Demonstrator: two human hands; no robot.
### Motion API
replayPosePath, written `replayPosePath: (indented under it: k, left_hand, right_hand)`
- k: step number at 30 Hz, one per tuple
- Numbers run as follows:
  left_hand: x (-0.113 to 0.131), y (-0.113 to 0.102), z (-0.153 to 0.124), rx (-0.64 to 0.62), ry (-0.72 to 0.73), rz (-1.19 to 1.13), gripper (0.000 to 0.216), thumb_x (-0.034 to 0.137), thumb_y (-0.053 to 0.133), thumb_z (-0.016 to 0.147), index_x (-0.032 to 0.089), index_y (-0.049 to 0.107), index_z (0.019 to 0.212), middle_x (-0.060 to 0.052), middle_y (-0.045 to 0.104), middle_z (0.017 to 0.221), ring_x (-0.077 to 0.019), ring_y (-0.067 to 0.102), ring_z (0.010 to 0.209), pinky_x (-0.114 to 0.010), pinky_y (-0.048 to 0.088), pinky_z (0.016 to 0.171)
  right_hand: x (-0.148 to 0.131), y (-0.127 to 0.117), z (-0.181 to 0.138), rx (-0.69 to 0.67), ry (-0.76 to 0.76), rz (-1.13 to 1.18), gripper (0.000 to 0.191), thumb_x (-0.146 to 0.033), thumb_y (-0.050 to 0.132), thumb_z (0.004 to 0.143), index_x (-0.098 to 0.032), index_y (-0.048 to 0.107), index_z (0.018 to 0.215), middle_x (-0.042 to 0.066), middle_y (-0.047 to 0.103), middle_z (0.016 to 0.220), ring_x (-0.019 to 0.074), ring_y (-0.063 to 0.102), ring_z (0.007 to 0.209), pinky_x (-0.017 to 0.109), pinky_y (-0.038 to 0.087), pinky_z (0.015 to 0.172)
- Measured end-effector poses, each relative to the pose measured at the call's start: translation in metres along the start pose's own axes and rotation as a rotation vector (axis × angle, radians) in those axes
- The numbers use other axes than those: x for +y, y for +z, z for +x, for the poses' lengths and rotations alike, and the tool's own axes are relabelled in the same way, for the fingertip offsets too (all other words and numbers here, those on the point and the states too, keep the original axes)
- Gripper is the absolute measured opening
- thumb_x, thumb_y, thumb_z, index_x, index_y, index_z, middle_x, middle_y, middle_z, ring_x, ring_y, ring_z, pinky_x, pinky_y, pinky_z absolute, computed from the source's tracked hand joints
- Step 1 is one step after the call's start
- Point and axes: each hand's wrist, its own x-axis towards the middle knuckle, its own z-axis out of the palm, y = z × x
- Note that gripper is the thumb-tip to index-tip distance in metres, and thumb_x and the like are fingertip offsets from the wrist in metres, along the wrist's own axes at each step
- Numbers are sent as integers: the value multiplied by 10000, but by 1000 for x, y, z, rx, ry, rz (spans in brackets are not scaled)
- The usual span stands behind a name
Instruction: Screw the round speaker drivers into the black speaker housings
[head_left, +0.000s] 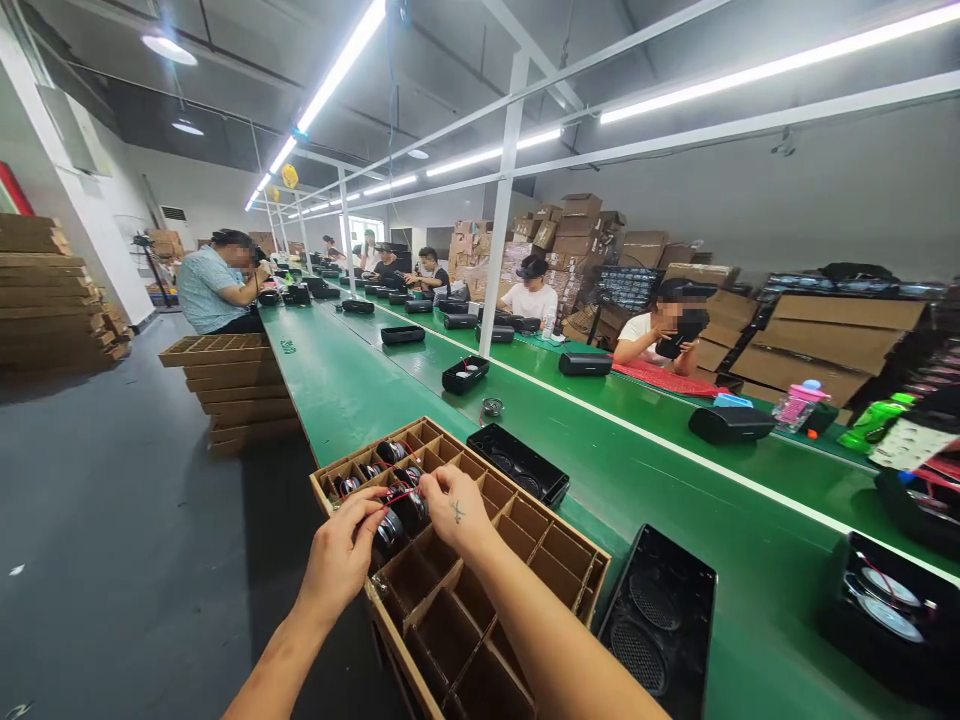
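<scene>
A person's two bare hands work over a cardboard box (pixel 405 585) divided into compartments. The left hand (pixel 341 550) and the right hand (pixel 456 512) each pinch a thin red wire (pixel 403 494) between fingertips, stretching it just above round speakers (pixel 411 510) in the box's far-left compartments. Beside the box, on a green work surface (pixel 322 350), lie two black housings (pixel 664 620) with round grilles. Across the surface, a co-worker (pixel 634 335) sits.
</scene>
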Motion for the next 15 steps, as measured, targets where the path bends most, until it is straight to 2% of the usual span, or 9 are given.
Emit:
replayPosePath:
  k: [5,7,10,13,15]
  left_hand:
    - [33,-4,-3,163,-133,-230,514,677,561,979,210,754,1073,-105,803,1217,-283,755,1122,-412,598,1015]
    - [53,-5,-10,181,-166,-312,524,694,617,949,209,766,1081,-97,802,1193,-279,748,1104,-408,587,1029]
    - [88,-3,-28,185,-199,-451,546,737,618,936,217,758,1028,-81,800,1131,-277,746,1079,-400,606,997]
    - [117,11,-54,118,-323,-725,541,765,640,900,229,712,918,-65,793,1015,-279,762,971,-405,659,850]
    - [130,31,-75,-66,-519,-1040,544,761,769,787,227,667,809,-53,768,927,-277,753,889,-419,664,784]
  right_hand:
    - [-26,-35,-1,112,-110,313,310,-457,671,1047,-150,703,1075,59,712,1062,215,698,976,424,606,909]
    - [-32,-54,-17,129,-158,448,343,-487,664,1041,-151,697,981,41,701,969,202,685,915,403,591,880]
    - [-29,-85,-59,182,-208,632,410,-551,643,1019,-163,727,915,28,675,869,175,629,834,339,538,827]
    - [-14,-113,-115,276,-216,770,476,-621,640,994,-175,748,867,45,679,862,173,594,831,313,499,806]
    - [-2,-127,-156,342,-196,856,504,-640,631,999,-186,689,789,48,665,820,174,597,778,326,504,765]
